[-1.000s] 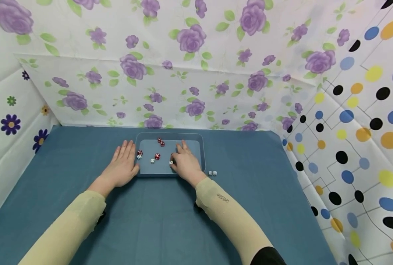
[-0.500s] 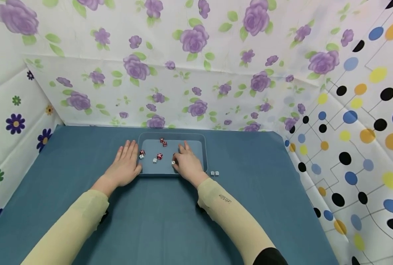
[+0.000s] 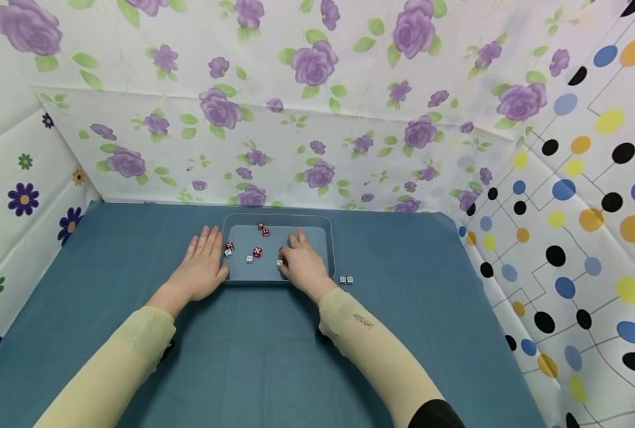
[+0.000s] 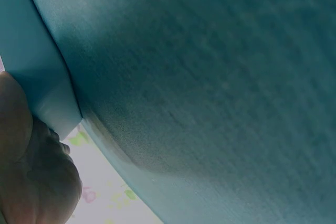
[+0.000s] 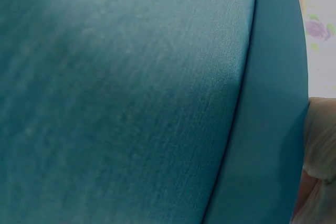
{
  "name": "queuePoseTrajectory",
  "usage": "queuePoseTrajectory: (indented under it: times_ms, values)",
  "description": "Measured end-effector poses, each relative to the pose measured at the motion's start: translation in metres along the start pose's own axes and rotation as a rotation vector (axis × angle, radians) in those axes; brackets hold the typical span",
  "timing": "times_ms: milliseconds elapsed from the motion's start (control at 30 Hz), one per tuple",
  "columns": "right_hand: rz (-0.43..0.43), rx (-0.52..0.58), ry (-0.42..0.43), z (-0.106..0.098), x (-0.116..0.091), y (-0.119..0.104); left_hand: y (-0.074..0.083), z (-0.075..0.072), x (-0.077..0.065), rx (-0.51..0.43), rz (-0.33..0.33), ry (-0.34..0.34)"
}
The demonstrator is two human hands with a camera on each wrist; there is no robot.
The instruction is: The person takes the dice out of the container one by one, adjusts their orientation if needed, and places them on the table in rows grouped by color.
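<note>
In the head view my left hand (image 3: 198, 273) lies with straight fingers along the left side of a shallow blue-grey tray (image 3: 253, 282), its thumb at the front left corner. My right hand (image 3: 304, 267) reaches over the tray's front wall and pinches a white die (image 3: 280, 262) between thumb and index finger, the other fingers stretched forward. Left of it in the tray lie a red die (image 3: 257, 252) and a second white die (image 3: 250, 260). Both wrist views show mostly cloth, the tray's outer wall (image 5: 268, 103) and part of each hand.
Two more red dice (image 3: 263, 229) lie near the tray's back wall. By its left wall are a red die (image 3: 229, 246) and a white die (image 3: 228, 254). Outside, two white dice (image 3: 346, 280) sit side by side on the blue cloth (image 3: 274, 356). Patterned sheets (image 3: 317, 119) enclose the table.
The head view has shifted slightly, so everything appears a little further right than a second ago. Both hands and the dice keep their places relative to the tray.
</note>
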State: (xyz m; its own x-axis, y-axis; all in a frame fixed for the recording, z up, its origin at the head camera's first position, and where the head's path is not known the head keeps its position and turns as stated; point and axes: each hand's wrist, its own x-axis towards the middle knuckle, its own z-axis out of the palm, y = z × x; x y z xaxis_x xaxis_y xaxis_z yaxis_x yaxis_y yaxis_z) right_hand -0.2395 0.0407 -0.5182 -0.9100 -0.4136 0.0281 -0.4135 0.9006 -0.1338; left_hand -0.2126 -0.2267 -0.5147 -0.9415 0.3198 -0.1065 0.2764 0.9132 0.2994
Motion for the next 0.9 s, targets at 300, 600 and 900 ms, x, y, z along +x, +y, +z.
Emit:
queuePoseTrajectory:
  times_ms: [300,600,900]
  values:
    - [-0.011,-0.005,0.004,0.0008,-0.0001,-0.0002,-0.0008,-0.0003,-0.0012,-0.002,0.001,0.0]
    - [-0.012,-0.026,-0.014,0.0025,-0.0012,-0.002,-0.0032,0.0046,-0.0028,0.002,-0.001,-0.005]
    - [-0.025,-0.033,0.016,-0.0004,-0.0002,0.0009,-0.0016,0.0009,0.0014,0.002,0.0,-0.005]
